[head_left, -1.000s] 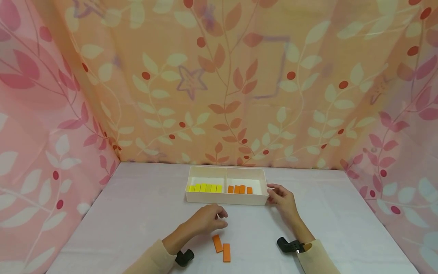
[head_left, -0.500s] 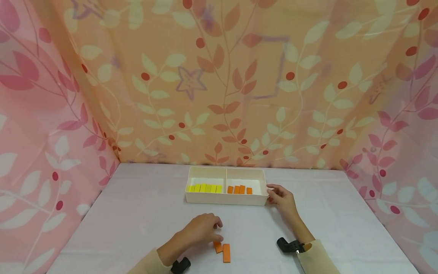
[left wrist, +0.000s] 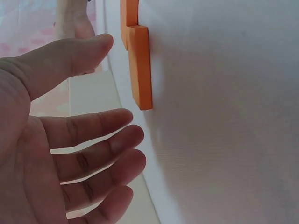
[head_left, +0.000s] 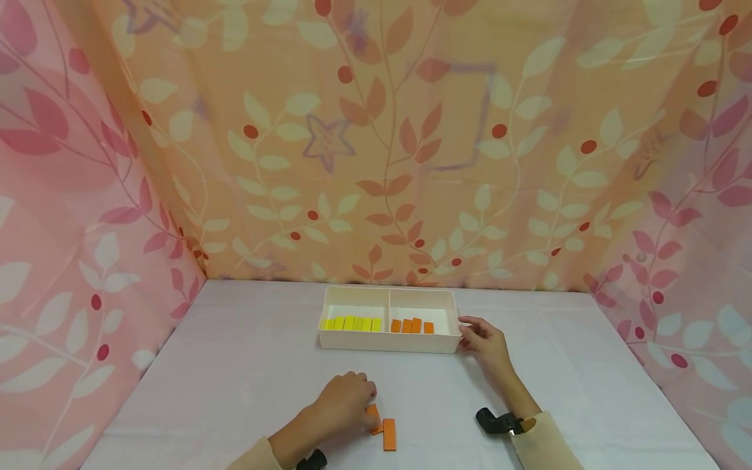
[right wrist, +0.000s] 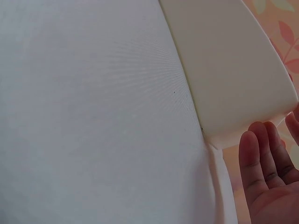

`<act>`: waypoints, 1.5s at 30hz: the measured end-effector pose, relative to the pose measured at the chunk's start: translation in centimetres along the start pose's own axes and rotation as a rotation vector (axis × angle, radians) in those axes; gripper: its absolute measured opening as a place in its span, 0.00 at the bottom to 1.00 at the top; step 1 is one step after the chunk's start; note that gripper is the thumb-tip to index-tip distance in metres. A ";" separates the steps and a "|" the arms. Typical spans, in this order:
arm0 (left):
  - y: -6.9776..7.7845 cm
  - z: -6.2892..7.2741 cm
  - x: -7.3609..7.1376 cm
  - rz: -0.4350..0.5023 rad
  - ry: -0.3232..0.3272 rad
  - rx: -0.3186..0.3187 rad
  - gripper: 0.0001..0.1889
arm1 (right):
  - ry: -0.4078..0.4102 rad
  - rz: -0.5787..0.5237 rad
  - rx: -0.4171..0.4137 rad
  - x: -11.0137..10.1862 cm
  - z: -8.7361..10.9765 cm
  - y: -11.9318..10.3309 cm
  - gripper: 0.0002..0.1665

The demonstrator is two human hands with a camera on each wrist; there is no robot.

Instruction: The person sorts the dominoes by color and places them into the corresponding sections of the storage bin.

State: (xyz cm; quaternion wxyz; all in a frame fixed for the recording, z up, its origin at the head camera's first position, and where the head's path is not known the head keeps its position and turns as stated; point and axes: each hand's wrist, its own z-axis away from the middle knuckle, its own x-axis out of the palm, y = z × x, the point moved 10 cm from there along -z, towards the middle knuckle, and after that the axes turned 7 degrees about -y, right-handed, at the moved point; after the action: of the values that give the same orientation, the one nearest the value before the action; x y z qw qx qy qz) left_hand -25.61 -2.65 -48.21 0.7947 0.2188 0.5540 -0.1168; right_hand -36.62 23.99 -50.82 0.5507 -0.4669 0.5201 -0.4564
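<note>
My left hand (head_left: 344,403) is low over two orange wooden blocks lying on the white table. Its thumb side is beside the left, tilted block (head_left: 374,418), partly covering it. The other block (head_left: 390,435) lies just to the right. In the left wrist view, thumb and fingers are spread, with a gap between the fingertips (left wrist: 127,116) and an orange block (left wrist: 142,70). My right hand (head_left: 489,344) touches the right end of a white two-compartment box (head_left: 388,341). In the right wrist view, its fairly straight fingers (right wrist: 251,149) rest against the end wall.
In the box's left compartment stands a row of yellow blocks (head_left: 356,324); several orange blocks (head_left: 416,325) stand in the right one. A divider (head_left: 389,307) separates them. Behind the table (head_left: 235,346) hangs a leaf-patterned curtain (head_left: 388,163). Each wrist wears a black camera (head_left: 496,421).
My left hand has come down and back toward me, from near the box to the left loose block. The right hand and the box have stayed in place.
</note>
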 end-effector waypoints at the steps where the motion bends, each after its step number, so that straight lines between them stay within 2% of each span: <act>1: 0.1 0.1 0.0 -0.005 0.002 -0.001 0.20 | 0.000 0.002 -0.001 0.0 0.0 0.0 0.22; 7: 0.3 0.3 0.0 -0.034 0.024 -0.015 0.18 | 0.005 -0.003 0.001 0.0 0.1 0.0 0.23; 15: 0.5 0.3 0.5 -0.113 0.035 -0.027 0.20 | 0.010 0.014 0.003 0.0 0.2 -0.1 0.22; 23: 0.9 0.1 0.5 -0.124 0.019 -0.012 0.20 | 0.011 0.019 0.001 0.1 0.2 -0.4 0.22; 28: 1.3 -0.1 0.9 -0.118 -0.016 -0.016 0.18 | 0.013 0.029 -0.005 -0.1 0.1 -0.3 0.22; 34: 1.8 0.1 0.8 -0.158 -0.005 -0.005 0.19 | 0.017 0.026 0.004 -0.1 0.0 0.1 0.21; 45: 2.1 0.1 0.8 -0.168 -0.009 0.012 0.19 | 0.015 0.033 0.001 -0.1 -0.1 0.0 0.22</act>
State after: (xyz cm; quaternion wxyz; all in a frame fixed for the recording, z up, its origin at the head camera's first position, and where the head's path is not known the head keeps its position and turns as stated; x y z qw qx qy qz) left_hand -24.32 -0.79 -48.46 0.7831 0.1760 0.5662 -0.1874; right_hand -36.70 24.06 -50.79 0.5545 -0.4547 0.5313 -0.4511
